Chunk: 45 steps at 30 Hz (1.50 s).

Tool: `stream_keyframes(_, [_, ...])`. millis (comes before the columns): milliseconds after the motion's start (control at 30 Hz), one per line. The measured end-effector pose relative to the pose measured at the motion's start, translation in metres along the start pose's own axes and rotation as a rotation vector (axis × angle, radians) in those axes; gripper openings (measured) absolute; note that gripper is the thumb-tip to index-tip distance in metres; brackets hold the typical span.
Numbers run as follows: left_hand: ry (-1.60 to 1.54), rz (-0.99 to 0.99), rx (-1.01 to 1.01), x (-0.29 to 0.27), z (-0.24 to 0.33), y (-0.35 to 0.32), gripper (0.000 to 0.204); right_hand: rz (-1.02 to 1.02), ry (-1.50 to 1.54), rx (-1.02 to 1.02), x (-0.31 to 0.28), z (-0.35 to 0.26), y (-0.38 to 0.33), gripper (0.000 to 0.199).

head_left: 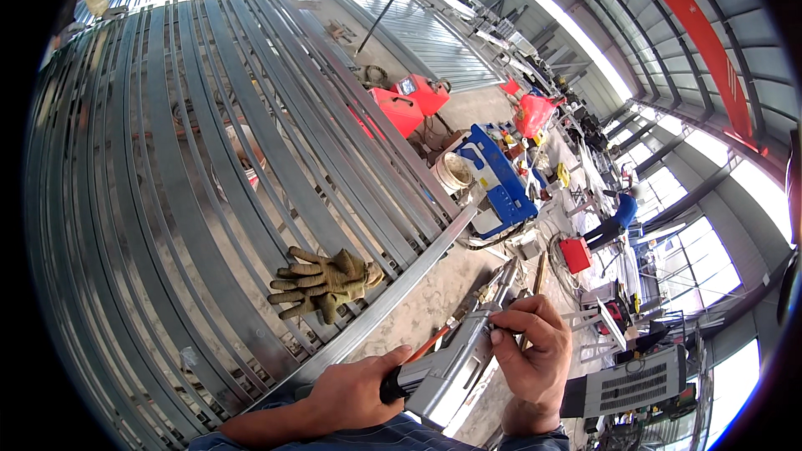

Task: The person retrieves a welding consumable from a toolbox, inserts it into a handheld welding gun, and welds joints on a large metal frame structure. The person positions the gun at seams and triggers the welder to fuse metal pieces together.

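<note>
Low in the head view, a long silver-grey boxy tool (pixel 455 372) with a black round end lies between my hands; I cannot make out its exact kind. My left hand (pixel 355 397) closes around its near end by the black part, thumb stretched along it. At the upper side of the tool, my right hand (pixel 535 351) pinches with thumb and forefinger, the other fingers curled. What lies between those fingertips is too small to tell. A pair of dirty olive-tan work gloves (pixel 326 282) rests on the steel frame (pixel 242 242), left of the tool.
Long parallel metal bars fill the left. Beyond the frame stand red machine cases (pixel 399 113), a white bucket (pixel 452 172) and a blue case (pixel 501 179). A grey vented machine (pixel 639 384) stands at right. Farther off, a person in blue (pixel 618 215) bends near a red box (pixel 575 255).
</note>
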<state>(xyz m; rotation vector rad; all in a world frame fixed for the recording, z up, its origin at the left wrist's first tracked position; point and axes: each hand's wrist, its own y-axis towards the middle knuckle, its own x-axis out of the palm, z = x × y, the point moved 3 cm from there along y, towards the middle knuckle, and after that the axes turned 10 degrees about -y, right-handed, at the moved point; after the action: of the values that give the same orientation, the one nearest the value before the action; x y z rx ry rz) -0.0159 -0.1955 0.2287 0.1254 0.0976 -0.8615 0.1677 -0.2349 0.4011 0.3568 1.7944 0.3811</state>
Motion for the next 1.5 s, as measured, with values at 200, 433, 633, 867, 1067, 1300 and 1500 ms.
stream_keyframes(200, [-0.015,-0.001,-0.021,0.0,-0.002,0.002,0.069,0.027,-0.016,0.128,0.002,-0.009,0.001,0.02])
stream_keyframes(433, [-0.002,0.032,0.01,-0.002,-0.001,0.003,0.068,-0.04,-0.011,0.165,0.006,-0.003,0.001,0.021])
stream_keyframes(633, [0.011,0.04,0.031,0.0,-0.005,0.004,0.068,0.004,-0.05,0.107,0.005,-0.008,0.011,0.019])
stream_keyframes(867, [0.021,0.023,0.03,0.001,-0.006,0.005,0.07,-0.07,0.028,0.114,0.006,0.001,0.006,0.021])
stream_keyframes(1067, [0.008,0.015,0.016,0.0,-0.006,0.004,0.07,-0.031,0.078,0.073,0.008,0.0,0.007,0.018])
stream_keyframes(1300, [-0.019,-0.008,0.016,-0.004,-0.004,0.004,0.068,-0.025,0.129,0.009,0.009,0.008,0.002,0.022])
stream_keyframes(1500, [-0.032,0.004,0.007,-0.004,-0.007,0.005,0.067,0.034,0.143,0.137,0.01,0.002,0.006,0.03])
